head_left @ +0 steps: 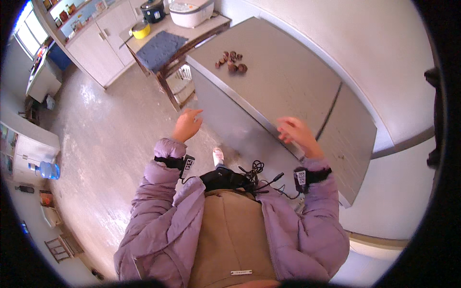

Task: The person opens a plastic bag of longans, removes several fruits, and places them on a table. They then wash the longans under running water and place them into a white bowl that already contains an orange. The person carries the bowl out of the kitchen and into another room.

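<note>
My left hand (188,125) hangs over the floor, left of the grey counter's front, fingers slightly bent and apart, with nothing visible in them. Over the front edge of the grey counter (284,82) is my right hand (297,135), a little blurred, its fingers loosely curled and nothing visible between them. A cluster of several small round brown items (232,67), too small to name surely, lies toward the counter's far left end. Both hands are apart from it. Each wrist carries a black strap with a small device.
A wooden table (155,59) beyond the counter bears a dark blue cloth (160,48), a yellow pot (141,30), a black cooker (152,11) and a white appliance (191,13). Loose black cables (257,167) hang at my waist. A blue water jug (49,170) is at left.
</note>
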A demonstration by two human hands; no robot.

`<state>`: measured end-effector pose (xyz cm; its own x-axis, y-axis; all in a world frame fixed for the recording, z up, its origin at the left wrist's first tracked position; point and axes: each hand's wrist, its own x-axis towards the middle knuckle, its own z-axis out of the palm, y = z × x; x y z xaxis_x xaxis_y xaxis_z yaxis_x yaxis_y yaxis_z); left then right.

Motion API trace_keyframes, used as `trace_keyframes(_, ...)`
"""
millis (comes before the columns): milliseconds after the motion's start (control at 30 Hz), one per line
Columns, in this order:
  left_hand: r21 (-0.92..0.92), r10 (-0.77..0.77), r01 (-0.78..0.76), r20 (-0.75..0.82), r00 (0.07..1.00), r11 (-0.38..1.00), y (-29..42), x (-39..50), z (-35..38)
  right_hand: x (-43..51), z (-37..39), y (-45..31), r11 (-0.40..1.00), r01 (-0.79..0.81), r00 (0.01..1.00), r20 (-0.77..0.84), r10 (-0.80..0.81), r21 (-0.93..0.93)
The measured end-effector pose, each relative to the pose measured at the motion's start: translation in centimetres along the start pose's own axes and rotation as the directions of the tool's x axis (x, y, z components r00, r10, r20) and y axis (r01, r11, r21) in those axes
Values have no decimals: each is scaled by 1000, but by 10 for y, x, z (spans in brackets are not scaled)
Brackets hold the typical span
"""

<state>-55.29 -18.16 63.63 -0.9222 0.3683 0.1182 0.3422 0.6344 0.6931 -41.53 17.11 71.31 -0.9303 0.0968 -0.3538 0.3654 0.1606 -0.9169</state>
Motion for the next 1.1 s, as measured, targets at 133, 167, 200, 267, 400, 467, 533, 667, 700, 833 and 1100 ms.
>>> trace_keyframes(133,-27,0,1,35,999,1000,-6,84,-10,120,54,-51,800,330,931,32,-364,-500)
trace_keyframes(167,-2,39,-39,29,999,999,-6,103,-13,147,66,-61,739,334,908,-10,-418,-585)
trace_keyframes(200,22,73,-74,28,997,997,-7,119,-14,172,76,-69,677,307,888,-56,-457,-669)
trace_keyframes(267,150,134,-140,46,990,979,-7,147,-16,211,88,-80,589,226,873,-107,-476,-776)
trace_keyframes(400,171,160,-175,102,982,970,-6,188,-10,256,104,-82,545,175,883,-114,-455,-820)
trace_keyframes(467,168,247,-258,81,966,952,-10,209,-2,269,109,-74,531,192,878,-98,-469,-825)
trace_keyframes(533,152,332,-344,98,938,927,-14,231,8,279,112,-64,508,195,864,-98,-494,-839)
trace_keyframes(667,155,523,-550,186,832,821,-24,274,23,293,112,-55,588,167,870,-162,-466,-791)
trace_keyframes(700,167,565,-598,207,798,784,-25,284,26,295,110,-55,649,135,873,-220,-435,-749)
trace_keyframes(833,161,646,-720,340,683,675,-19,322,33,292,100,-58,931,32,861,-463,-211,-364)
trace_keyframes(1100,100,728,-799,357,586,593,-7,355,53,271,115,-83,999,1,800,-599,20,34)
